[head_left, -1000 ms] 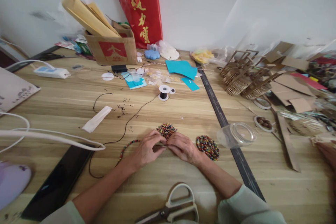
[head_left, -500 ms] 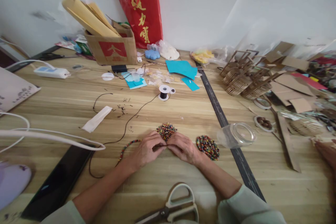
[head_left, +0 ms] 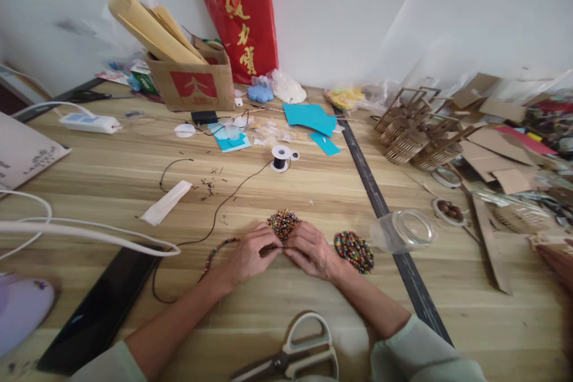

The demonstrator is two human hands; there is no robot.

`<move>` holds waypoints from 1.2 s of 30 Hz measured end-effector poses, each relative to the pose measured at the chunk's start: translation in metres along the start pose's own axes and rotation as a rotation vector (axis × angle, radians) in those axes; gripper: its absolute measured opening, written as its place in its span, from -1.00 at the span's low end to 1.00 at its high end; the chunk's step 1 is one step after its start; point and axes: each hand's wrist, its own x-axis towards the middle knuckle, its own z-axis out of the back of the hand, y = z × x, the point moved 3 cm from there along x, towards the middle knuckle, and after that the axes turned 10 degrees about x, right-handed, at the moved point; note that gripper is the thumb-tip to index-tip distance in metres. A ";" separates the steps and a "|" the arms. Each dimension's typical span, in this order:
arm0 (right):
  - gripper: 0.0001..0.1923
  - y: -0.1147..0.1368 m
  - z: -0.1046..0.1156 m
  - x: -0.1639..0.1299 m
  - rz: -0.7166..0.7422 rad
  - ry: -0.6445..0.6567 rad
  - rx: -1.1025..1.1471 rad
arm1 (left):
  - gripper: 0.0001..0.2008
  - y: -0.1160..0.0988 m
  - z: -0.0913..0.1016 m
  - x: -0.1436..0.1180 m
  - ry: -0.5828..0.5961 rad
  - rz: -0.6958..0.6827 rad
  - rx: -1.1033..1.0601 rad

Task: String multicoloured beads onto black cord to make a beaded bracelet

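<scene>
My left hand [head_left: 253, 252] and my right hand [head_left: 310, 250] meet fingertip to fingertip at the middle of the table. Both are closed in a pinch on a thin dark cord, of which little shows between the fingers. A strand of coloured beads [head_left: 218, 249] on that cord runs out to the left of my left hand. Just beyond the fingers lies a pile of loose multicoloured beads [head_left: 283, 224]. Beside my right wrist rests a coiled string of beads [head_left: 353, 252]. The black cord [head_left: 213, 218] leads across the table to a white spool [head_left: 280, 159].
Scissors [head_left: 304, 349] lie near the front edge, between my forearms. A clear jar [head_left: 403, 231] lies on the right, past the coiled beads. A black phone-like slab [head_left: 101, 310] and white cables [head_left: 89, 230] occupy the left. Another person's hand [head_left: 557, 256] shows at the far right.
My hands stay in nearly the same place, with only slight finger movement at the cord. The other things on the table look unchanged.
</scene>
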 end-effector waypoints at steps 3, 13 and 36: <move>-0.91 -0.001 -0.001 0.000 0.006 0.007 0.000 | -0.92 0.001 0.000 -0.001 0.001 0.011 -0.002; -0.87 0.000 -0.002 0.000 0.010 0.032 0.000 | -0.89 0.001 -0.002 0.000 0.021 0.006 -0.017; -0.87 0.001 -0.002 0.002 0.009 0.032 0.008 | -0.90 0.006 -0.001 -0.001 0.026 0.100 -0.038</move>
